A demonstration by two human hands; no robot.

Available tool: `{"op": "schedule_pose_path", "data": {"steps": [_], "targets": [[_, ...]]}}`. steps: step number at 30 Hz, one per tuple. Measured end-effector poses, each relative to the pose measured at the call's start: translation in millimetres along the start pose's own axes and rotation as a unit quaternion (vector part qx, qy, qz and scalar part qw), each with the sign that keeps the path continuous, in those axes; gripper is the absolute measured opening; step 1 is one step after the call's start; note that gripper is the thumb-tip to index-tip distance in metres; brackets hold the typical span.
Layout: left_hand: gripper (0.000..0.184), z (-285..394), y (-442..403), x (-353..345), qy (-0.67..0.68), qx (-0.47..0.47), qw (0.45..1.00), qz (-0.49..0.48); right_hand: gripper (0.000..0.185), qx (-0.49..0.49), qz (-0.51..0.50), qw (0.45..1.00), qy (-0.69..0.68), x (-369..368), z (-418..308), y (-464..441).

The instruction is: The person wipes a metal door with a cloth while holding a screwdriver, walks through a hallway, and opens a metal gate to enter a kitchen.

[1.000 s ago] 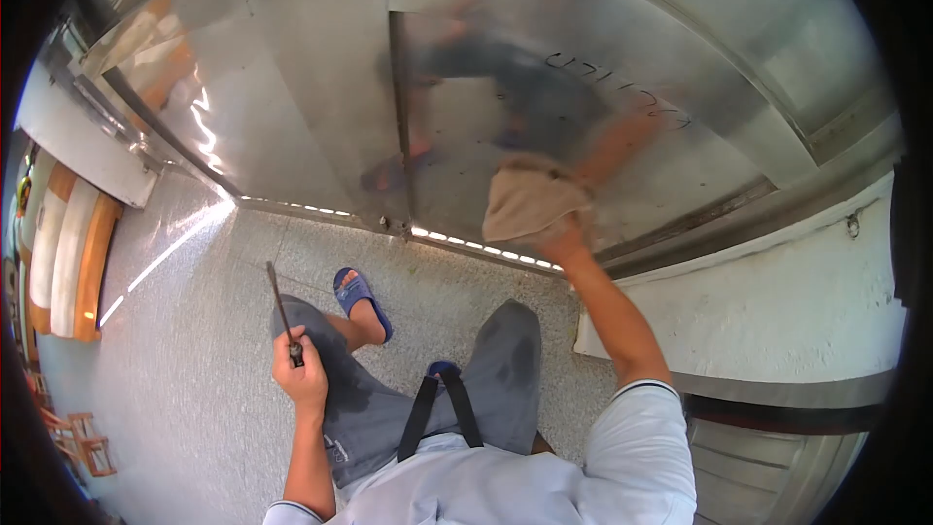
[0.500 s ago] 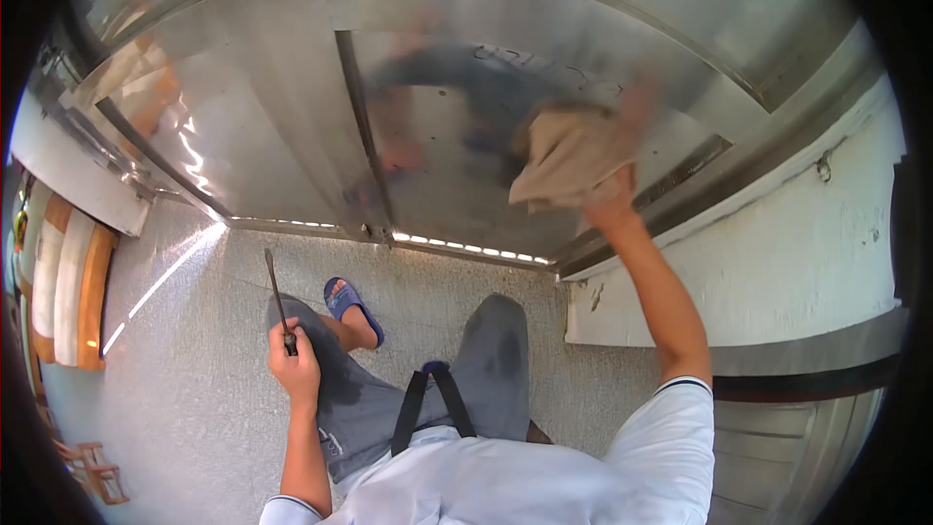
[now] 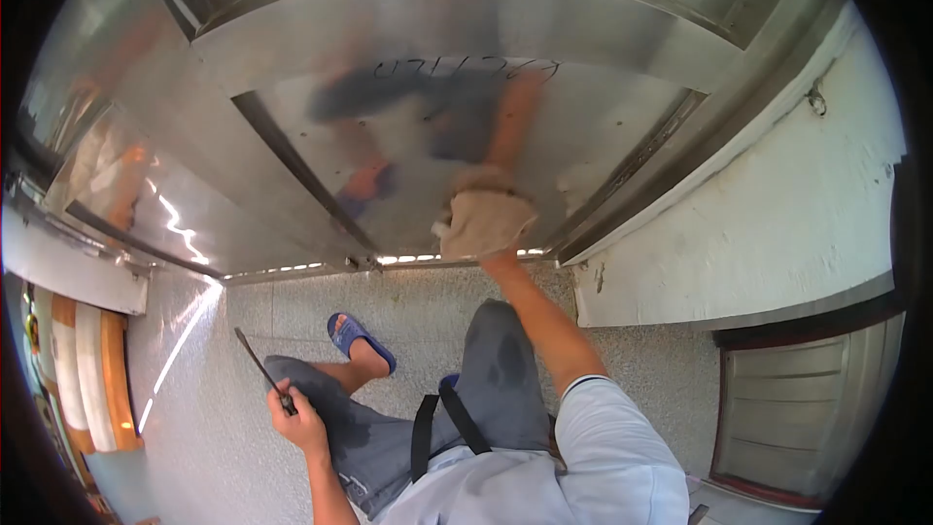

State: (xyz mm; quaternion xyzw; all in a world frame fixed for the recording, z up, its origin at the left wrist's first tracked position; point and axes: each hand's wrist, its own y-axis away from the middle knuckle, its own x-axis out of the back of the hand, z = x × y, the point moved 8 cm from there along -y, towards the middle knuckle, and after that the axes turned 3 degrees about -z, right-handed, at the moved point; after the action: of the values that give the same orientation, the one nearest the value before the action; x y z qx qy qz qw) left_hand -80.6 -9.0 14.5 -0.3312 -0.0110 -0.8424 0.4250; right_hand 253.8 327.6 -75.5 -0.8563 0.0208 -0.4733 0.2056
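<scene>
My right hand presses a beige cloth flat on the lower part of a shiny metal door. The cloth covers most of its fingers. Faint handwritten marks run across the door panel above. Beside my left knee, my left hand is closed around the dark handle of a screwdriver. Its long, thin shaft points up and away from me, clear of the door.
A white wall panel with a small metal ring flanks the door on the right. Blue slippers are on my feet on the grey floor. Orange-and-white striped furniture stands at far left, a slatted cabinet door at lower right.
My right hand has slid the cloth down and to the left over the door. The view has shifted. My left hand still grips the screwdriver.
</scene>
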Motion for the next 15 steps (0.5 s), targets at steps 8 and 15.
{"op": "schedule_pose_path", "data": {"steps": [8, 15], "targets": [[0.009, 7, -4, -5, -0.012, -0.075, 0.997, 0.023, 0.032, 0.11, 0.049, 0.993, 0.007, 42, -24, 20], [0.009, 58, -5, -10, 0.022, -0.098, 0.995, 0.017, 0.03, -0.098, -0.115, 0.32, -0.935, 63, -4, 17]]}}
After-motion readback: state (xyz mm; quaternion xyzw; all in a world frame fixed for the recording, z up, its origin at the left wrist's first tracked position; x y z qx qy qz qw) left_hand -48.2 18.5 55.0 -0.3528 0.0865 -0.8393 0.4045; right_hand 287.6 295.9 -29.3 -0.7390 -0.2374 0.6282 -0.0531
